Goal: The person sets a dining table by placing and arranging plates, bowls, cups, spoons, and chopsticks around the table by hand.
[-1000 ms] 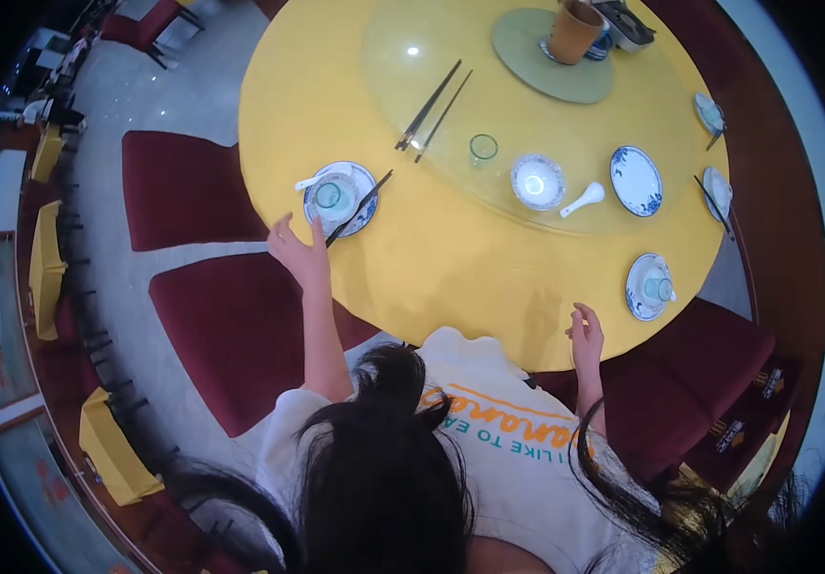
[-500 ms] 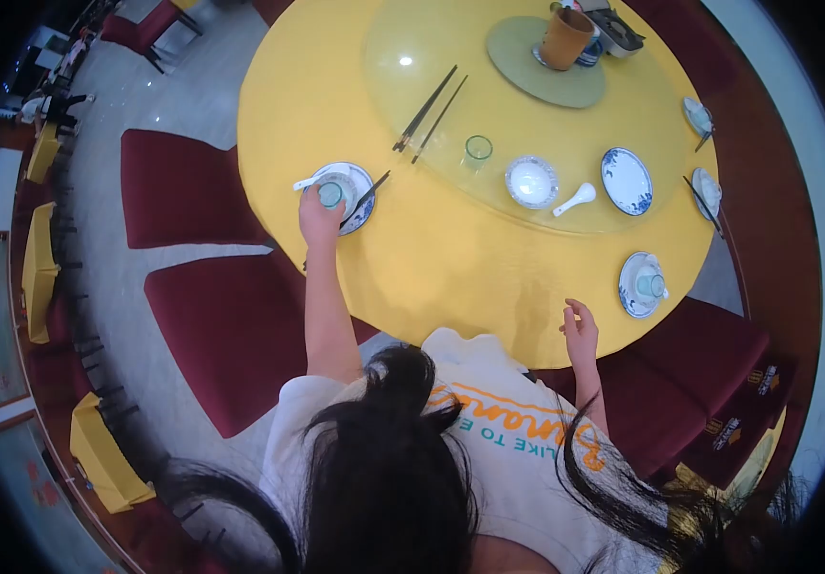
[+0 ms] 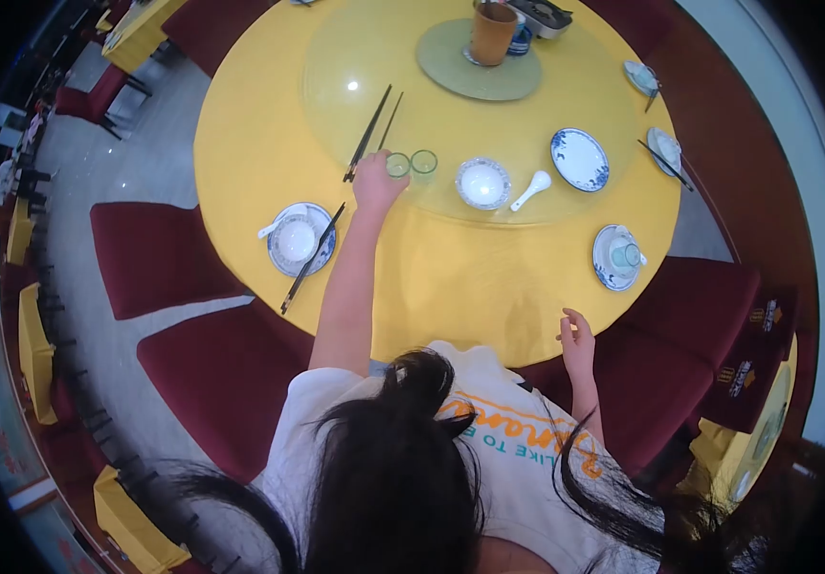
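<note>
My left hand (image 3: 375, 184) reaches over the edge of the glass turntable, its fingers closed around a small clear glass (image 3: 398, 165). Right beside that stands a second glass (image 3: 423, 163). Chopsticks (image 3: 367, 132) lie just beyond my left hand. Left of my forearm, a white bowl (image 3: 294, 238) sits on a blue-patterned plate (image 3: 324, 218), with a white spoon (image 3: 267, 231) and black chopsticks (image 3: 315, 255) at its sides. My right hand (image 3: 577, 339) hovers by the near table edge, holding nothing, its fingers loosely bent and apart.
On the turntable (image 3: 336, 57) are a bowl (image 3: 483, 183), a spoon (image 3: 531, 189), an oval-looking plate (image 3: 580, 160) and a brown pot (image 3: 493, 34). Another place setting (image 3: 616, 257) is at the right. Dark red chairs (image 3: 159, 256) ring the yellow table.
My left hand has taken the glass from the left bowl and carried it rightward onto the turntable, beside the other glass. The view has shifted; my right hand stays by the table edge.
</note>
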A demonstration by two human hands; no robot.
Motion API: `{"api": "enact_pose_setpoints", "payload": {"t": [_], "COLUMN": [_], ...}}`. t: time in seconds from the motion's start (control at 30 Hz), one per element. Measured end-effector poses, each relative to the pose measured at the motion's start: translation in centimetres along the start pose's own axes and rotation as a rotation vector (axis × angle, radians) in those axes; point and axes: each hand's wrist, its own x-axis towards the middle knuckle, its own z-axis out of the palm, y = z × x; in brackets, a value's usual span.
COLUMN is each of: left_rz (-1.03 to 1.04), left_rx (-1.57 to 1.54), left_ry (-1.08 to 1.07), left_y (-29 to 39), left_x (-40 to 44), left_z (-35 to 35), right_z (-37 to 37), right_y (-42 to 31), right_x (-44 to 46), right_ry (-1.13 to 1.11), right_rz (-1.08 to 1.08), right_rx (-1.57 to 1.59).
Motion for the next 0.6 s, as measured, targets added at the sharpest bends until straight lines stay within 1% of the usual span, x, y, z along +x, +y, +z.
{"api": "enact_pose_setpoints", "payload": {"t": [0.13,0.23,0.27,0.33,0.43,0.5,0.57,0.6], "left_rz": [-0.008,-0.004,0.030,0.096,0.051,-0.025,-0.269,-0.408], "left_rx": [0.058,0.024,0.013,-0.008,0.141,0.264,0.393,0.428], "left_ry": [-0.033,-0.017,-0.007,0.023,0.039,0.095,0.018,-0.053], "left_y": [-0.6,-1.6,-2.2,-2.6,-4.4,-7.3,-9.5,-9.8], "left_x": [0.9,1.2,1.1,0.8,-0.7,-3.3,-6.3,-7.5], "left_z": [1.3,2.1,2.2,1.4,-2.0,-4.0,-6.1,-7.2], "right_z": [-0.9,-1.1,-1.0,-0.6,-0.4,0.0,0.3,0.5], "right_y": [0.8,2.2,2.5,1.8,1.1,0.6,0.0,0.1], "right_x": [-2.1,-2.9,-2.9,-2.7,-1.8,-1.1,-0.6,-0.3], "right_ry": [0.045,0.048,0.041,0.026,-0.009,-0.032,-0.044,-0.065], "right_rz": [0.102,0.152,0.159,0.152,0.095,0.071,0.072,0.054], "right_rx": [0.013,0.004,-0.008,0.027,0.015,-0.003,-0.014,-0.006]}}
